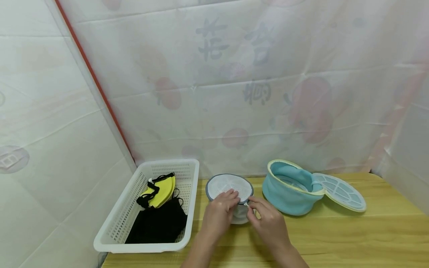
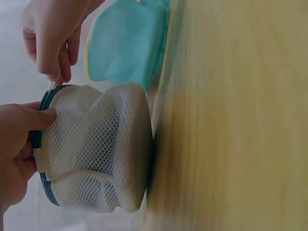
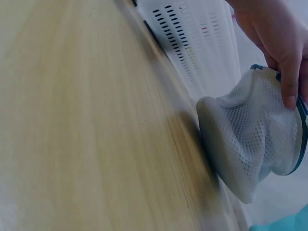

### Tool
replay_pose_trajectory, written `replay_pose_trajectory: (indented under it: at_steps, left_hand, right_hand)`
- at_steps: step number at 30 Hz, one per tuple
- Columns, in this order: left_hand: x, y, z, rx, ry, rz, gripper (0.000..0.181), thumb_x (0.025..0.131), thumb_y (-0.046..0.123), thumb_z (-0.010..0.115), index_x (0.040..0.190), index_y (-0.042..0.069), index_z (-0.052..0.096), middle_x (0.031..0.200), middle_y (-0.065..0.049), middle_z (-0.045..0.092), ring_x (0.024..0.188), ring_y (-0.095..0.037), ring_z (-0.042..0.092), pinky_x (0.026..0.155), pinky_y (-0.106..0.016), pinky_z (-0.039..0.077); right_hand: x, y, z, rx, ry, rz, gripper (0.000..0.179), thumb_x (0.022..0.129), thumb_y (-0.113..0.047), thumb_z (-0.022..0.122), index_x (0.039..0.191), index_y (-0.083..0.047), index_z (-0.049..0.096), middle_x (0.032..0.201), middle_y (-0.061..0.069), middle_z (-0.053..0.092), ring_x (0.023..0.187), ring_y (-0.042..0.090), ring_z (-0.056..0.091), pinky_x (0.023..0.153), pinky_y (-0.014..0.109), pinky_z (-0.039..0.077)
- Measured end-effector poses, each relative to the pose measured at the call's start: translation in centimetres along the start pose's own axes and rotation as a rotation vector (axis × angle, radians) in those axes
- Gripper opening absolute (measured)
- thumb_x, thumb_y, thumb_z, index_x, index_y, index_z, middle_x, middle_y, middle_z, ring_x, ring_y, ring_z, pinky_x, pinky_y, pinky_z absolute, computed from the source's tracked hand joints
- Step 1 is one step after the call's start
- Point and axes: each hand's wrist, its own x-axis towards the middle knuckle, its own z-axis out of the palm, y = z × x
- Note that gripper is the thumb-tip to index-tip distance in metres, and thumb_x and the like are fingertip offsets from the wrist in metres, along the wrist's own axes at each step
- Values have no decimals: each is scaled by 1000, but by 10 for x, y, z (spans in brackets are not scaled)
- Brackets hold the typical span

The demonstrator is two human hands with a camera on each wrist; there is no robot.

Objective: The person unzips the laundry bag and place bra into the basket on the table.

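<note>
A round white mesh laundry bag (image 1: 221, 183) with a dark blue zipped rim stands on the table, its lid lying over the top. My left hand (image 1: 219, 212) grips that rim, fingers across the lid and thumb (image 2: 45, 118) against the mesh side. At the near right of the rim, my right hand (image 1: 269, 219) pinches the small pale zipper pull (image 1: 246, 204). The mesh sides (image 3: 250, 125) sag in folds. To the right is a larger turquoise mesh bag (image 1: 285, 199) with yellow edging, its lid (image 1: 346, 191) folded out onto the table.
On the left stands a white perforated basket (image 1: 144, 248). Inside lie a yellow cup-shaped garment (image 1: 165, 191) with black straps and a black garment (image 1: 159, 223) with thin straps. A pale printed curtain (image 1: 214, 111) hangs behind the wooden table (image 1: 368, 238).
</note>
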Motion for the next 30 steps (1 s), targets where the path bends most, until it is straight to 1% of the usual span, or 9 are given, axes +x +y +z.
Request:
replay_pose_trajectory:
  at_steps: [6, 9, 12, 15, 20, 22, 24, 30]
  left_hand:
    - [0, -5, -2, -20, 11, -35, 21, 82, 1, 76, 100, 11, 79, 114, 0, 73, 111, -14, 68, 98, -33, 54]
    - [-1, -10, -1, -32, 46, -51, 20, 80, -1, 77, 97, 9, 79, 112, -1, 74, 108, -15, 69, 97, -34, 54]
    - [-1, -16, 0, -37, 88, -71, 20, 77, -3, 79, 94, 8, 79, 108, -3, 75, 105, -17, 71, 96, -36, 55]
    - [-2, -19, 0, -27, 107, -88, 21, 76, -4, 79, 94, 7, 79, 106, -5, 76, 104, -19, 71, 94, -36, 56]
    - [-2, -17, -2, -4, 88, -101, 23, 76, -3, 79, 96, 8, 79, 108, -3, 75, 106, -18, 70, 95, -34, 56]
    - [-2, -15, -3, 3, 76, -95, 24, 76, -1, 80, 98, 9, 78, 110, -2, 75, 108, -17, 70, 96, -34, 55]
    - [-1, -11, -4, 12, 59, -69, 25, 75, 1, 81, 99, 9, 78, 112, -2, 74, 109, -17, 69, 97, -34, 54]
    - [0, 3, 0, 76, 2, 51, 26, 77, 10, 82, 103, 10, 77, 115, -2, 73, 113, -17, 67, 98, -36, 54]
  right_hand:
    - [0, 4, -1, -24, -18, 13, 5, 75, -5, 66, 75, -5, 71, 94, 8, 75, 83, 21, 73, 68, 33, 60]
    - [0, 6, -2, -29, -19, 24, 4, 72, -3, 68, 74, -5, 71, 95, 8, 75, 83, 20, 73, 68, 33, 60]
    - [-1, 6, -1, -27, -15, 32, 6, 70, -1, 69, 73, -6, 69, 94, 7, 75, 83, 21, 73, 68, 32, 60]
    - [-3, 5, 0, -6, -12, 38, 5, 71, -1, 68, 72, -7, 68, 95, 8, 75, 83, 22, 73, 67, 30, 59]
    - [-3, 5, 1, -8, 24, 6, 6, 75, -6, 63, 71, -8, 68, 94, 6, 75, 83, 20, 72, 63, 30, 58]
    - [-2, 5, 2, -7, 40, -3, 9, 77, -9, 62, 71, -8, 68, 94, 6, 75, 83, 19, 73, 63, 30, 58]
    - [-3, 6, 2, -2, 48, -10, 10, 78, -10, 62, 71, -7, 69, 94, 6, 75, 83, 20, 73, 64, 30, 59]
    - [-5, 5, 4, 13, 8, 0, 7, 78, -7, 65, 74, -6, 70, 95, 7, 75, 84, 22, 73, 70, 27, 59]
